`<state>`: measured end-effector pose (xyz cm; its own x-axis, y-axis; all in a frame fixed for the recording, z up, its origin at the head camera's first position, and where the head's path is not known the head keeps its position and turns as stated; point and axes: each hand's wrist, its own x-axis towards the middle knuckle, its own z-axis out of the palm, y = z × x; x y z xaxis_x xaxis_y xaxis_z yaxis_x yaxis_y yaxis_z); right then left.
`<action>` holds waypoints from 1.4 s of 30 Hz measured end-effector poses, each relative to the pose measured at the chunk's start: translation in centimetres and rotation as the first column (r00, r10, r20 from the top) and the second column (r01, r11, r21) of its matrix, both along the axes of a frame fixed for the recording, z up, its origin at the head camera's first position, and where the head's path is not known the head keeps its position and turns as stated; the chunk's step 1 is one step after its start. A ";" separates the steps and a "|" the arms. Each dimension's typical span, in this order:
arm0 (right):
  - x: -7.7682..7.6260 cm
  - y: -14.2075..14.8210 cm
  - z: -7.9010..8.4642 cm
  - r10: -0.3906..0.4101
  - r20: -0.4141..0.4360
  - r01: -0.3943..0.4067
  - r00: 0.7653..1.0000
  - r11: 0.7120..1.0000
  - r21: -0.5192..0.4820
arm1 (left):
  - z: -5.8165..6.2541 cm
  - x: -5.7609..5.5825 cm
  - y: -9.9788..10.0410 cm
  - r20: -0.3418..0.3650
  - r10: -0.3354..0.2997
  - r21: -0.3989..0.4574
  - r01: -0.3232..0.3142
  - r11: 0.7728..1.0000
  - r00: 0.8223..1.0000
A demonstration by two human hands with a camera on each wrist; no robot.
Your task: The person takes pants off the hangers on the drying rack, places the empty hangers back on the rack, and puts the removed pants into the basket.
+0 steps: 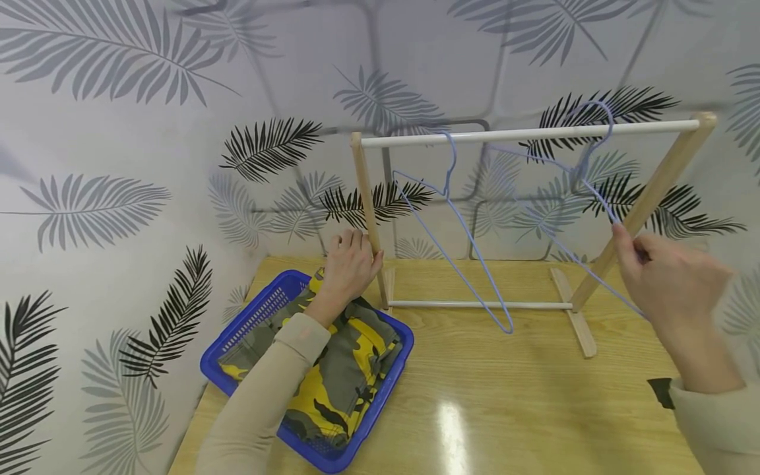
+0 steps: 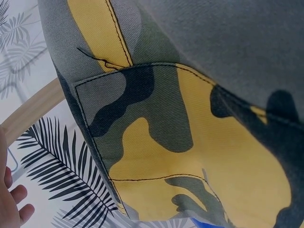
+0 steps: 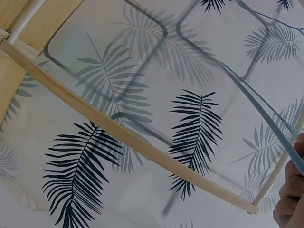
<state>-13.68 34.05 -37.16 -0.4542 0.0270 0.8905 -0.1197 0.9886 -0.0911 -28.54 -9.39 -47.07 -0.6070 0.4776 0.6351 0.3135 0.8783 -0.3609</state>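
My right hand (image 1: 673,277) pinches one shoulder of a lavender wire hanger (image 1: 598,198) between thumb and fingers. That hanger's hook loops over the white rail (image 1: 534,133) of a small garment rack, near its right end. At the rack's left side, my left hand (image 1: 350,264) grips the wooden post (image 1: 366,198); its forearm crosses above a blue basket (image 1: 410,340). Folded yellow, grey and black camouflage clothing (image 1: 347,369) lies in the basket and fills much of the left wrist view. A second lavender hanger (image 1: 472,239) hangs bare from the rail.
The rack stands on a wooden table (image 1: 505,409) against a leaf-patterned wall (image 1: 119,132). Its right post (image 1: 659,171) rises from a wooden foot (image 1: 576,323). A white lower bar (image 1: 439,305) joins the two sides just above the tabletop.
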 end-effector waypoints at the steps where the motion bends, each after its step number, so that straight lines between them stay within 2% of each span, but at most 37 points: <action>1: -0.2 0.0 -0.1 -0.002 0.000 0.002 1.000 1.000 0.007 | 0.0 0.0 0.0 0.003 0.000 0.000 0.000 1.000 1.000; 9: -1.2 -0.1 -1.4 -0.014 -0.031 0.014 0.999 1.000 -0.014 | 0.0 0.1 0.0 0.036 -0.007 0.005 0.007 1.000 0.999; 19: -2.1 -0.1 -3.0 -0.026 -0.019 0.025 0.999 0.999 -0.037 | -0.1 0.0 -0.1 0.022 -0.013 0.014 0.012 1.000 1.000; 26: -2.7 -0.3 -4.4 -0.024 -0.040 0.023 0.999 0.999 -0.030 | -0.2 0.0 -0.2 0.038 -0.014 0.028 0.013 1.000 0.999; 32: -3.0 -0.6 -5.2 -0.013 -0.072 0.012 0.997 1.000 -0.020 | -0.2 0.0 -0.3 0.067 0.000 0.020 -0.001 1.000 0.998; 38: -3.3 -0.7 -6.1 -0.013 -0.104 0.012 0.994 1.000 -0.019 | -0.3 0.0 -0.3 0.056 -0.014 0.027 0.013 1.000 0.998; 42: -3.1 -0.9 -6.2 -0.014 -0.083 0.010 0.996 0.999 -0.045 | -0.2 0.0 -0.3 0.068 -0.019 0.034 0.017 0.999 0.998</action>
<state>-16.74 33.19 -43.38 -0.3780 0.0724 0.9230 -0.1169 0.9852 -0.1252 -28.51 -9.71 -47.27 -0.6408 0.4684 0.6083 0.3522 0.8834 -0.3093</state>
